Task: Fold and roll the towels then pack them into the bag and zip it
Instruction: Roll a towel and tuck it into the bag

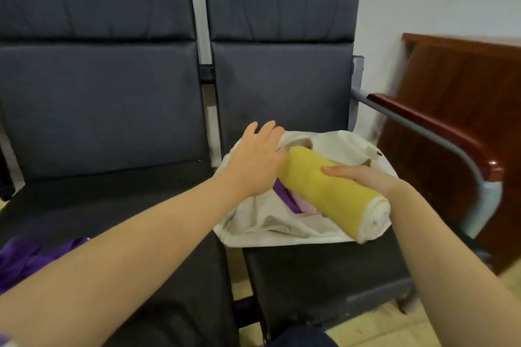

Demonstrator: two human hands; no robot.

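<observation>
The far end of the yellow rolled terry towel (324, 189) is hidden inside the mouth of the cream fabric bag (267, 222), partly behind the left hand (259, 158). The bag's zip cannot be made out. Of the right hand (363, 177) only the thumb and the back show; its fingers pass behind the roll, out of sight. A purple towel (291, 200) and a pale pink towel (306, 207) peep from under the roll, mostly covered. A purple cloth (25, 259) is cut off by the frame edge at 8 o'clock.

The roll's long axis runs from 11 o'clock, inside the bag, to 5 o'clock, where its end of white coils juts past the bag's near rim.

The right hand grips the roll about mid-length from its 3 o'clock side, thumb on top. The left hand lies at the roll's 10 o'clock, fingers straight and slightly spread over the bag's left rim; whether it catches fabric I cannot tell. The bag lies on the right-hand dark grey padded seat (324, 270).
</observation>
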